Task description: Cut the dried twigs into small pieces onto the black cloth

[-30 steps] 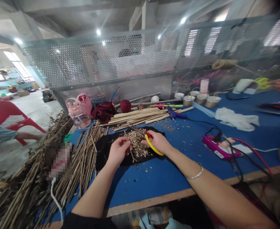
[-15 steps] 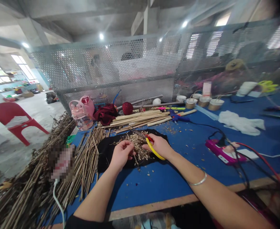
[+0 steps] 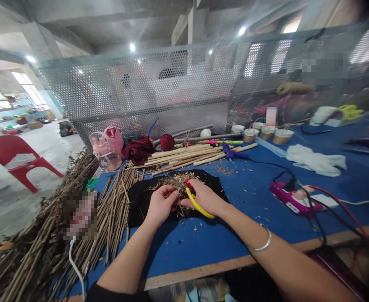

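My right hand [image 3: 205, 198] is closed on scissors [image 3: 200, 204] with yellow and red handles, their metal blades pointing up and left over a heap of dry plant bits [image 3: 187, 178]. The heap lies on a black cloth [image 3: 140, 197] spread on the blue table. Just left of the scissors, my left hand [image 3: 162, 203] is pinched shut; whatever is between its fingertips is too small to make out. The fingertips of both hands are close together above the heap.
Dry stalks [image 3: 111, 218] are piled on the left, beside a blurred-out device [image 3: 82, 214] on a white cable. Pale sticks [image 3: 184, 155], a blue glue gun [image 3: 233, 153] and dark red yarn [image 3: 167, 142] lie behind. Rightward are a white glove [image 3: 315, 159] and a purple power strip [image 3: 293, 197] with cables.
My right hand has brought the scissors left and slightly down, nearer my left hand. My left hand has hardly moved. Another person's hand now shows at the far right edge.
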